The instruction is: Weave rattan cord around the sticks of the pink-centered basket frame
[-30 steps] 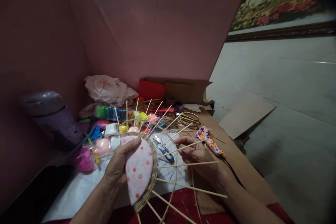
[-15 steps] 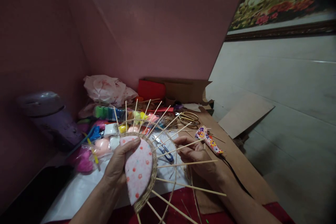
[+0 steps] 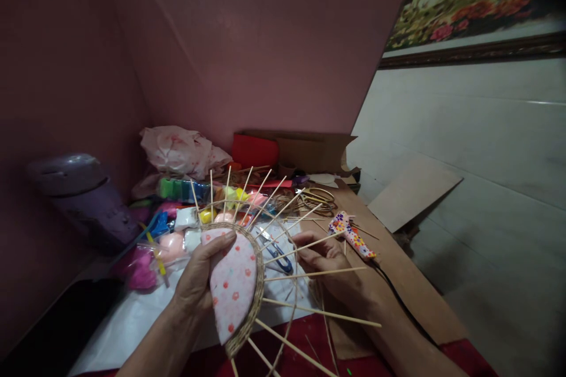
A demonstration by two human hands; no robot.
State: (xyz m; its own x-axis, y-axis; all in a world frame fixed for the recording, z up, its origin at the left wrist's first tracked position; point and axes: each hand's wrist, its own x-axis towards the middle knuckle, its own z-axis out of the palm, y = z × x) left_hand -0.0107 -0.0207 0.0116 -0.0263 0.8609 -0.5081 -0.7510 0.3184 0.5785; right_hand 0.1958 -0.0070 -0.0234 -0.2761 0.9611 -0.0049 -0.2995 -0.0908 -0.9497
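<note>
Half-disc [image 3: 234, 283], faced in pink fabric with small red flowers: held up over the white sheet [image 3: 132, 318], flat edge to the left, curved edge to the right. Braided rim [image 3: 260, 280] follows the curve; thin sticks [image 3: 327, 314] fan outward from it. A cord [image 3: 289, 328] makes a wide arc across the fan, well apart from the rim. Which sticks it passes in front of: not resolved.

Change over the last second: slight. Ends of the lower right sticks sit a touch higher; camera view has drifted marginally. Both grips unchanged. Reading: work is at a fine-handling stage, cord not yet drawn in to the rim.

Left hand [image 3: 194, 283]: grip closed on the half-disc, thumb over the fabric, fingers behind and hidden. Right hand [image 3: 331, 259]: thumb and forefinger brought together, apparently pinching the cord; remaining fingers curled.

Obstructions: sticks cross in front of the right hand, leaving it narrow gaps to work in. Blue-handled scissors [image 3: 287, 262] lie beneath the fan, partly masked by it.

Surroundings: flower-patterned glue gun [image 3: 340, 224] just beyond the right hand, its black cable [image 3: 400, 300] running near the right forearm. Gold-coloured loops [image 3: 325, 193] farther back. Bagged pink lumps [image 3: 144, 271] left of the half-disc; purple bottle [image 3: 95, 200] at far left. Red cloth [image 3: 309, 341] at the near edge.
</note>
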